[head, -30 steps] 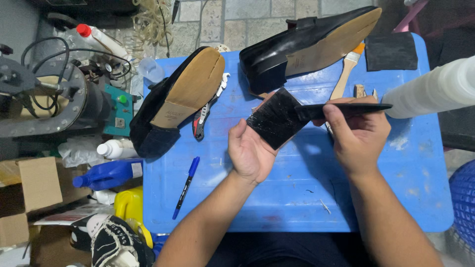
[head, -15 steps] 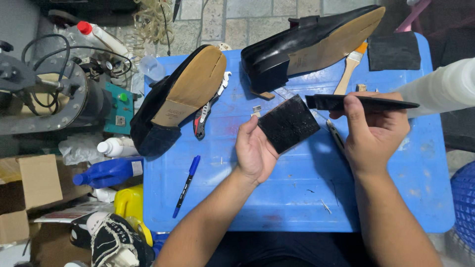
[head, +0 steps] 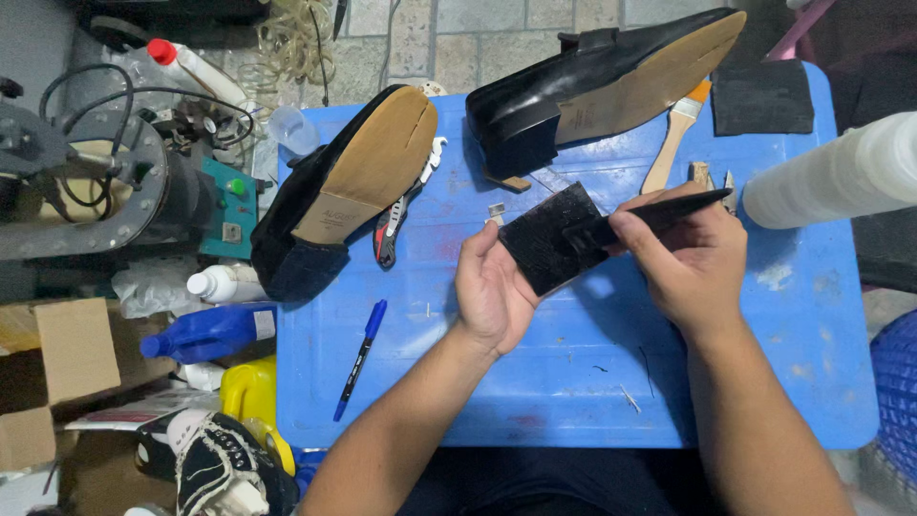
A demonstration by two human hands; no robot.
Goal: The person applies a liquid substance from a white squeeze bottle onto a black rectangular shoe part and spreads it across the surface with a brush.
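Head view: left hand [head: 492, 291] cups a black rubber sheet piece [head: 549, 239] from below and the side, palm open and fingers loosely curled on its near edge, holding it just above the blue table [head: 573, 382]. Right hand [head: 688, 258] is closed around a dark blade-like tool [head: 659, 212], thumb on top, tip lying across the sheet's upper right part (touching it, as far as I can tell).

Landmark = the rubber sheet. Beyond it, a black loafer [head: 564, 86] lies on its side, tan sole showing. To its left, a second dark shoe [head: 334, 191], sole up, with red-handled pliers [head: 406, 205] beside it. To its right, past the right hand, a wooden-handled brush [head: 673, 139] and a dark rubber pad [head: 764, 96]. Near left, a blue pen [head: 361, 358].

Risks, as judgement:
- tool slips off the sheet toward the left palm, since the sheet is held in the air and not braced on the table
- sheet twists or drops out of the loose left-hand hold under pressure
- cut or stroke wanders because the flexible rubber bends
- elbow knocks the white roll [head: 831, 177] at the far right
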